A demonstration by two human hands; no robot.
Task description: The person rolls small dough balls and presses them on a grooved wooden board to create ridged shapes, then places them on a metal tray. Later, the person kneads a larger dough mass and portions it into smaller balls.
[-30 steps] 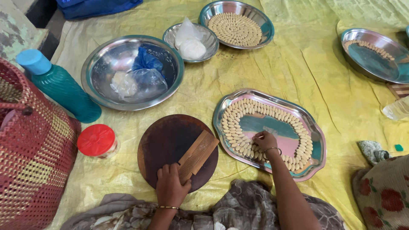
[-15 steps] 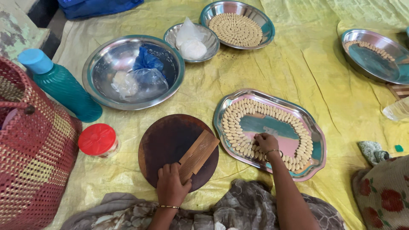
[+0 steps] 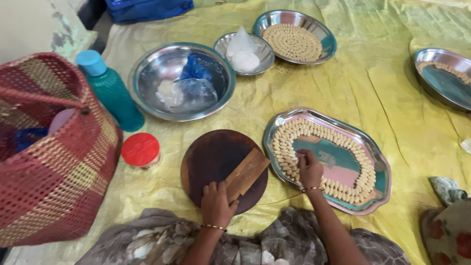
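My left hand (image 3: 216, 202) rests on the near edge of a round dark wooden board (image 3: 212, 158) and holds the lower end of a small ridged wooden paddle (image 3: 248, 172) lying on it. My right hand (image 3: 309, 169) reaches into a steel tray (image 3: 380, 164), its fingers pinched together at the left inner row of small pale shaped dough pieces (image 3: 287, 147) that line the tray's rim. Whether a piece is between the fingers is hidden.
A red woven basket (image 3: 49, 162) stands at left, with a teal bottle (image 3: 110, 91) and a red-lidded jar (image 3: 141, 149) beside it. Behind are a large steel bowl (image 3: 147, 78) with plastic bags, a small bowl (image 3: 262, 51) and a filled plate (image 3: 324, 34). Another tray (image 3: 444, 83) sits right.
My right hand has slid slightly down and left along the tray's inner row. My left hand stays on the paddle.
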